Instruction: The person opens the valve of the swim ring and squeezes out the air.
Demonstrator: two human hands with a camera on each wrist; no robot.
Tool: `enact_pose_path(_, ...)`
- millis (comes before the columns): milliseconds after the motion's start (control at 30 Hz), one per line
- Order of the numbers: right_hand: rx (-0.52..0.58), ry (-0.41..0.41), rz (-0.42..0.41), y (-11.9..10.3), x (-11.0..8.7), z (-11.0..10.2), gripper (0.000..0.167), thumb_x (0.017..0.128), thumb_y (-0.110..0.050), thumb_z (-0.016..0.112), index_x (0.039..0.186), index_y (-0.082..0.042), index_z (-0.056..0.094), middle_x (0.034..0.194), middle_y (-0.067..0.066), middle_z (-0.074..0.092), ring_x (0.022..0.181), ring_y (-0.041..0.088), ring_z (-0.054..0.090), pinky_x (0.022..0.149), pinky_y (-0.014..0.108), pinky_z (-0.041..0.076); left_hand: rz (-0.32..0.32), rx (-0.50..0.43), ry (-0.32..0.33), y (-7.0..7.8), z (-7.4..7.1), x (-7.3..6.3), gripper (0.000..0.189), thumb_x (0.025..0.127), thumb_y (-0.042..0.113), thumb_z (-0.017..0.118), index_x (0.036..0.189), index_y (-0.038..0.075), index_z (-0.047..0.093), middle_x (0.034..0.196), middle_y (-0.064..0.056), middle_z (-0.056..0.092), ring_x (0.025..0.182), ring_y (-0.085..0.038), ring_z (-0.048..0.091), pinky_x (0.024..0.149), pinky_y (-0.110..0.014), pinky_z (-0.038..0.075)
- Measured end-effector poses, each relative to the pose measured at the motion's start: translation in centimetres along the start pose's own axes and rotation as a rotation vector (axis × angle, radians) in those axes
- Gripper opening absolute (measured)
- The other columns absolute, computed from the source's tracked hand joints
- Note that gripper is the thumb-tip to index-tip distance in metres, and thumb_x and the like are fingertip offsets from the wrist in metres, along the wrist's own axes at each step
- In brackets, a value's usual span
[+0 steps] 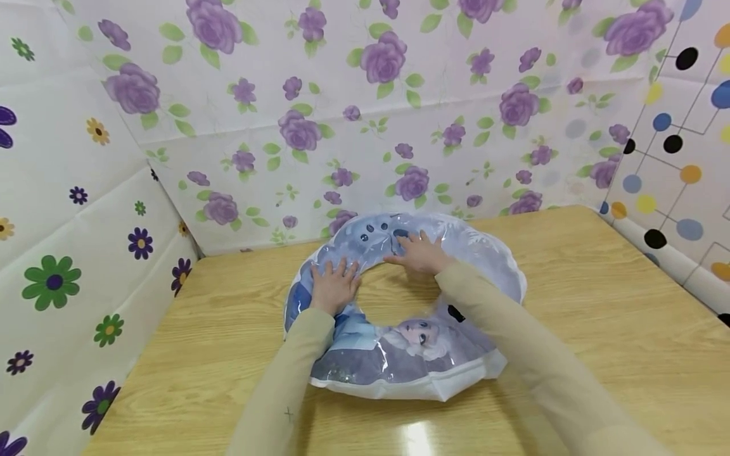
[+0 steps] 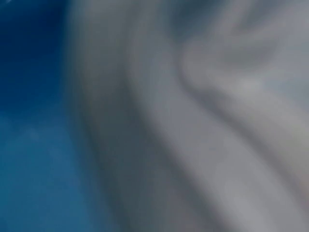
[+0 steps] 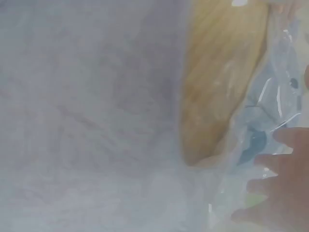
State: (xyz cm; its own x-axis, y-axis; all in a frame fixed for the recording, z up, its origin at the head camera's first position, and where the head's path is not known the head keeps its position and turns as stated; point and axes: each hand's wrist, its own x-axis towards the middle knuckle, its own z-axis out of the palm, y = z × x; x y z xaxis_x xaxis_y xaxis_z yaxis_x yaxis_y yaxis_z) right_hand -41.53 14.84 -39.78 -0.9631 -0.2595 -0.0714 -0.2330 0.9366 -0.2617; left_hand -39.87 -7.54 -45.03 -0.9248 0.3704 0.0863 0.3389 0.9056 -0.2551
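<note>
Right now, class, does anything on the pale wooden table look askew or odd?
Yes, the lilac-and-blue plastic ring: its white near edge juts into a pointed corner, odd against its otherwise rounded outline.

One ring with one black patch. One left hand and one right hand: two hands. One left sleeve with one cross mark, and one right sleeve: two sleeves. One bench. One left sheet, one rear sheet and one right sheet: three sheets in total.
</note>
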Motion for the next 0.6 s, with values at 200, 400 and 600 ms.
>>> enact_pose_path(200, -0.058, 0.024, -0.032, 0.7, -1.0, -0.4, 0.075, 0.088, -0.062, 0.036, 0.142, -0.01, 0.029, 0.145, 0.019, 0.018, 0.129, 0.043, 0.007, 0.092, 0.067, 0.004, 0.009, -0.018, -0.003, -0.3, 0.0, 0.0, 0.051, 0.098, 0.045, 0.019, 0.144, 0.024, 0.028, 0.144, -0.006, 0.028, 0.124, -0.039, 0.028, 0.091, -0.065, 0.014)
enact_pose_path(400, -0.096, -0.018, -0.071, 1.8, -2.2, 0.1, 0.068, 0.092, -0.055, 0.033, 0.146, -0.015, 0.019, 0.146, 0.019, 0.012, 0.129, 0.043, 0.007, 0.093, 0.065, 0.005, 0.001, -0.021, 0.017, -0.5, 0.1, -0.1, 0.05, 0.098, 0.044, 0.021, 0.143, 0.024, 0.03, 0.143, -0.006, 0.03, 0.124, -0.039, 0.029, 0.091, -0.065, 0.015)
enact_pose_path(600, -0.08, -0.051, -0.056, 3.1, -2.6, 1.0, 0.067, 0.095, -0.05, 0.03, 0.146, -0.013, 0.009, 0.146, 0.02, 0.014, 0.128, 0.044, 0.008, 0.096, 0.061, 0.002, 0.015, -0.035, 0.011, -0.3, 0.0, 0.0, 0.051, 0.098, 0.044, 0.021, 0.143, 0.024, 0.029, 0.144, -0.006, 0.028, 0.124, -0.039, 0.028, 0.092, -0.065, 0.016)
